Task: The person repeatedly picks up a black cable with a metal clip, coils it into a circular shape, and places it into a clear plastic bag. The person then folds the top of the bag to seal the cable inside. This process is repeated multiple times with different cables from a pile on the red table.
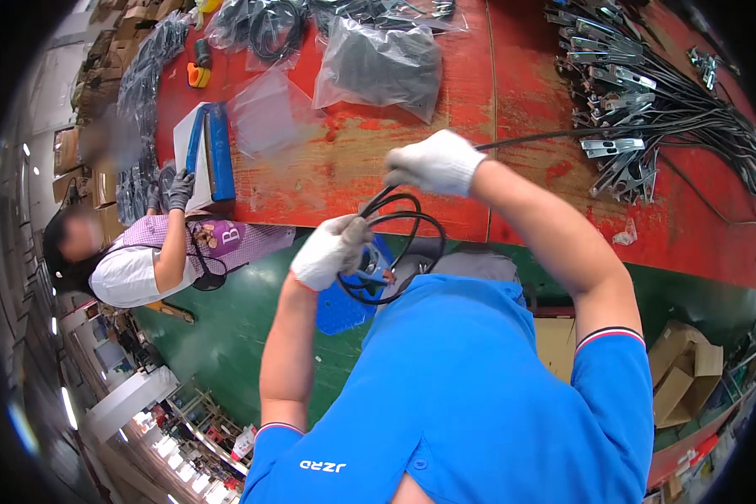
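Observation:
My left hand [332, 250], in a white glove, grips a coil of black cable [399, 252] held above the edge of the red table [512, 101]. My right hand [435, 161], also in a white glove, is closed on the same cable a little farther out. From that hand the cable runs taut to the right, toward a heap of metal clamps with black leads [638, 109]. A small metal end piece with a red part hangs inside the coil, just under my left hand.
Clear plastic bags of black cable [382, 63] lie at the table's far middle. At the left a co-worker's grey-gloved hand [179, 189] rests by a white box with blue strips [206, 151]. Cardboard boxes [685, 370] stand on the green floor at the right.

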The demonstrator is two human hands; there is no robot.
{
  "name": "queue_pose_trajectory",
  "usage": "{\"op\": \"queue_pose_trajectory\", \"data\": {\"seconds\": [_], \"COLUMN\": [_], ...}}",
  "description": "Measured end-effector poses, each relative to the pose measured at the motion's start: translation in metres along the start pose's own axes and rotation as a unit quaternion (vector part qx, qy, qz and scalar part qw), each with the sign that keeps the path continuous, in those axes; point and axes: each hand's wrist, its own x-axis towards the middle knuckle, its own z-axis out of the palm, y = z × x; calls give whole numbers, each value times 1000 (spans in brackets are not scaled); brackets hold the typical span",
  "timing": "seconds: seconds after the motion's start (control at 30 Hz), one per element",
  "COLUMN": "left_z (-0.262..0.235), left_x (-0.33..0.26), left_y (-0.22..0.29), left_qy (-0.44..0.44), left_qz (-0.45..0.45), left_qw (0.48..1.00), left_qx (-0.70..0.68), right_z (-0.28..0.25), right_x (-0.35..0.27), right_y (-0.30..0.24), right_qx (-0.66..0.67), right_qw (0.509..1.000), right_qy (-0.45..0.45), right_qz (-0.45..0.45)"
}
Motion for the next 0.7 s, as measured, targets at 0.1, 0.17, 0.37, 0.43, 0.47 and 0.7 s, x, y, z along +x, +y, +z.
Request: {"op": "queue_pose_trajectory", "data": {"seconds": [0.1, 0.17, 0.37, 0.43, 0.47, 0.7], "left_z": [-61, -121, -175, -168, -161, -106], "left_x": [-27, -56, -71, -48, -38, 14], "left_y": [2, -3, -12, -19, -20, -19], "left_qy": [90, 70, 134, 219, 234, 278], "left_qz": [31, 79, 164, 162, 162, 160], "left_qw": [989, 937, 880, 874, 875, 895], "left_qx": [-113, -333, -425, -402, -393, -309], "right_z": [-16, -30, -21, 6, 16, 39], "right_x": [-51, -107, -142, -115, -102, -55], "right_y": [64, 121, 55, -13, -40, -93], "right_qx": [-104, -178, -194, -155, -139, -19], "right_qw": [990, 977, 956, 973, 977, 990], "right_qy": [-30, 52, -110, -115, -116, -141], "right_qz": [89, 101, 191, 128, 115, 16]}}
